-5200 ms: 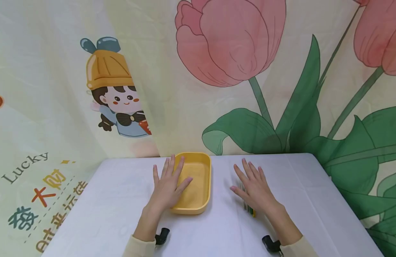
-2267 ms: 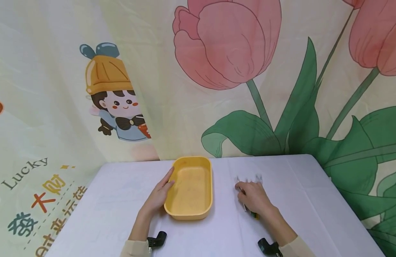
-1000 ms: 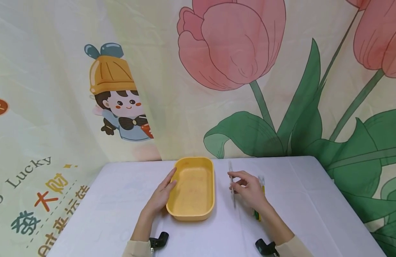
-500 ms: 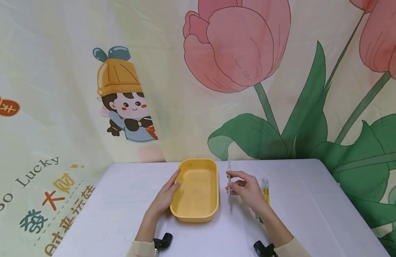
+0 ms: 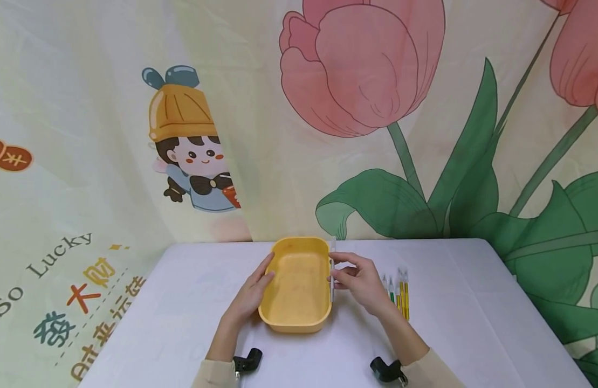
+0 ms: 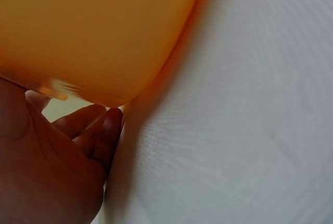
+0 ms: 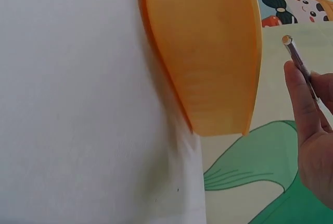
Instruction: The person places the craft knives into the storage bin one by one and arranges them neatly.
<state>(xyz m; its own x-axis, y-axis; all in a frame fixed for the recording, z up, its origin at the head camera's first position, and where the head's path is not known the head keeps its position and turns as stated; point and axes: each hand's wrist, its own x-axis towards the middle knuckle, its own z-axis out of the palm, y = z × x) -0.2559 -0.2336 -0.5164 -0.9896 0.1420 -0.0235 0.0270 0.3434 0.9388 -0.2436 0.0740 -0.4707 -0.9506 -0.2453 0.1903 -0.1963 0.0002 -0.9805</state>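
A yellow rectangular tray [image 5: 296,293] stands on the white table. My left hand [image 5: 247,296] holds its left side, thumb at the rim and fingers along the outer wall; the left wrist view shows those fingers [image 6: 99,130] curled close under the tray's wall. With thumb and fingertips, my right hand [image 5: 366,283] pinches a slim silvery pen [image 5: 332,293], lengthwise right at the tray's right rim. In the right wrist view the pen's round end [image 7: 287,40] points up beyond the fingers. To the right lie several pens [image 5: 401,293] with clear tips and yellow or green barrels, partly behind the right forearm.
A white cloth covers the table [image 5: 201,302], its far edge just behind the tray. Behind hangs a printed curtain [image 5: 260,134] with tulips and a cartoon child. Black wrist cameras [image 5: 387,370] sit at both cuffs.
From open, spread hands, the left has taken hold of the tray's side. The right has lifted one pen from the group and carried it left to the tray's right rim.
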